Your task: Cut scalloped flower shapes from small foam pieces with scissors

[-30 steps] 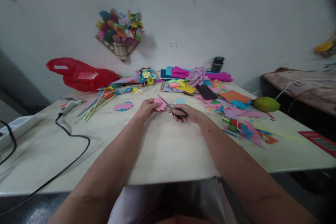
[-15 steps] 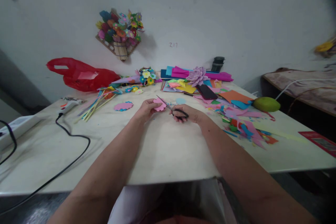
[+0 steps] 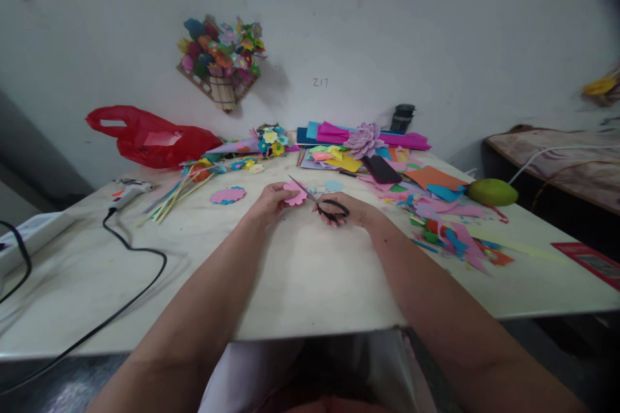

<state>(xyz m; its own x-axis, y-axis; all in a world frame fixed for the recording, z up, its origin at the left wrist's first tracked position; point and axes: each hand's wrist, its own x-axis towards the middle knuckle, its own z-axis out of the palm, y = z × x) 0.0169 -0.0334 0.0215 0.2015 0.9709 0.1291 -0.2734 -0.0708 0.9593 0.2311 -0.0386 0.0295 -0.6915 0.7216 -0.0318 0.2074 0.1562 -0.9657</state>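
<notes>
My left hand (image 3: pixel 269 201) pinches a small pink scalloped paper flower shape (image 3: pixel 294 193) over the middle of the pale table (image 3: pixel 300 277). In my right hand (image 3: pixel 349 210) are black-handled scissors (image 3: pixel 323 202), fingers through the loops, blades slanting up and left into the pink shape's edge. A finished pink and blue scalloped cutout (image 3: pixel 227 195) lies flat on the table just left of my left hand.
Coloured paper sheets and scraps (image 3: pixel 436 206) cover the right and back of the table, with a purple paper flower (image 3: pixel 363 139), a black phone (image 3: pixel 382 169) and a green fruit (image 3: pixel 491 192). A red plastic bag (image 3: pixel 150 137), sticks (image 3: pixel 179 190) and a glue gun (image 3: pixel 128 192) with black cord (image 3: pixel 130 251) lie left.
The scissors and the pink shape have shifted only slightly; the blades have worked a little along the paper's edge. Both hands stay in the same place.
</notes>
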